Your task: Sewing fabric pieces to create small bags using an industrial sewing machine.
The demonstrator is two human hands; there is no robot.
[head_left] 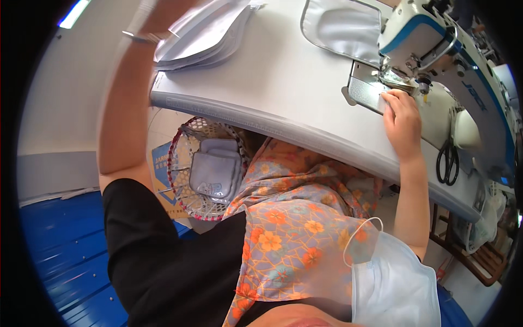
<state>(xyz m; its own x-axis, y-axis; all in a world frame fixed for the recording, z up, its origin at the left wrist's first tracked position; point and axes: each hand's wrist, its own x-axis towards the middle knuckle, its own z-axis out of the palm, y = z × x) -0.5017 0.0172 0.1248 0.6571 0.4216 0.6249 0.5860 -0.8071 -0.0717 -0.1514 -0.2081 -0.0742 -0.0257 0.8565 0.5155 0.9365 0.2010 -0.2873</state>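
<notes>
My left arm stretches to the far left. My left hand [170, 15], smeared by motion at the top edge, is beside a stack of pale, round-cornered sheet pieces [210, 41]; its fingers do not show clearly. At the sewing machine [417, 35], my right hand [403, 115] rests on the metal plate [364, 90] just in front of the lit needle area. Its fingers are bent and close together, and whatever lies under the fingertips is hidden. Behind the needle, a grey piece with a darker edging [343, 27] lies flat.
Black-handled scissors [448, 163] lie right of my right hand, near a white thread cone [467, 129]. Below the table's grey front edge [261, 121] stands an open mesh basket [175, 163] with grey pouches [215, 171]. A wooden stool [485, 261] is at the lower right.
</notes>
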